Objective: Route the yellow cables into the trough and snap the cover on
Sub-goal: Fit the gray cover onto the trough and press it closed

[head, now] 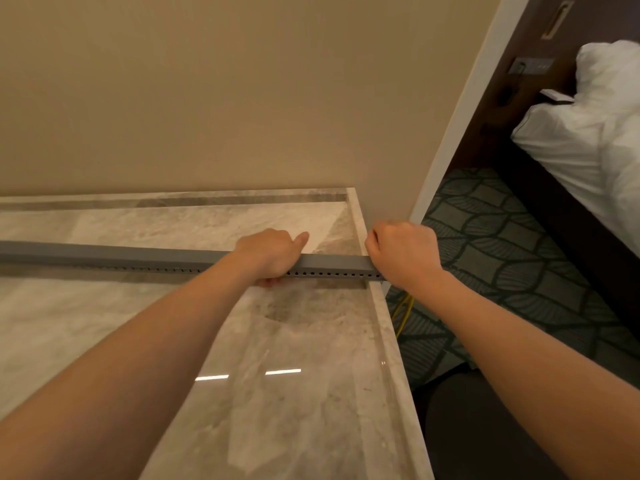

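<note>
The grey trough [138,259] lies across the marble bench [294,410], its right end reaching the bench's right edge. The left hand [273,252] has its grip curled round the trough near that end, and the right hand [403,252] holds the very end in a closed fist. 2 yellow cables [403,311] hang below it, over the carpet [502,265].

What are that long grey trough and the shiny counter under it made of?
The grey trough looks like matte plastic: uniform colour, a row of small holes. The countertop looks like polished marble or a lookalike: veined beige pattern, sharp light reflections.
</note>
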